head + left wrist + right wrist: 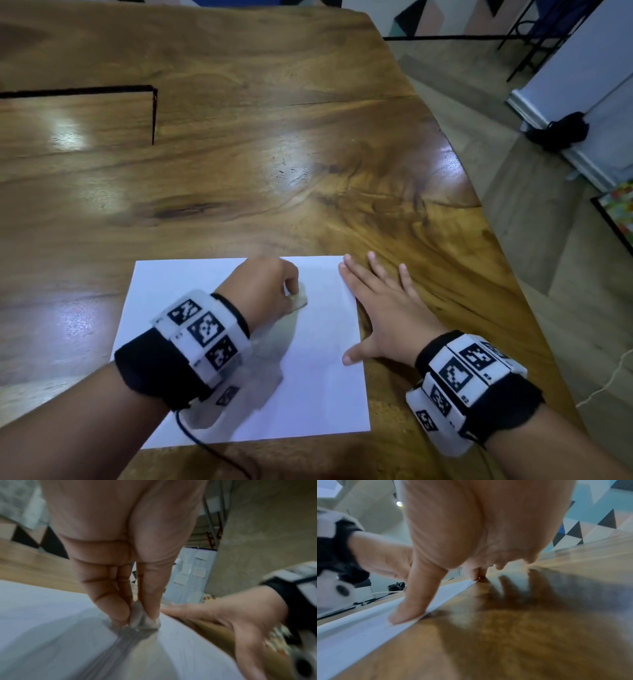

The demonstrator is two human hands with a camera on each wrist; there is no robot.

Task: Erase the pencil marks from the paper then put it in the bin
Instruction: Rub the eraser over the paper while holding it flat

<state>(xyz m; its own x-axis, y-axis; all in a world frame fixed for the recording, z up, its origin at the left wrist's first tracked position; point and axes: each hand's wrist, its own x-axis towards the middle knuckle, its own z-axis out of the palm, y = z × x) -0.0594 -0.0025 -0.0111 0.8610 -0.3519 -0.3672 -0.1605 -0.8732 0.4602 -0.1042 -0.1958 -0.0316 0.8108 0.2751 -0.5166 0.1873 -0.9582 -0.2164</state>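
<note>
A white sheet of paper (318,377) lies flat on the wooden table (239,171) near its front edge. My left hand (270,287) pinches a small worn eraser (299,300) between thumb and fingers and presses it onto the upper middle of the sheet; the left wrist view shows the eraser (140,616) touching the paper (42,622). My right hand (383,308) lies flat with fingers spread, pressing on the paper's right edge and the table beside it. In the right wrist view its thumb (412,605) rests on the sheet's edge (359,632). Any pencil marks are too faint to see.
The table's right edge curves away close to my right hand, with floor beyond it. A dark L-shaped slot (152,113) cuts into the tabletop at the far left. A black object (561,132) lies on the floor by a white panel. No bin is visible.
</note>
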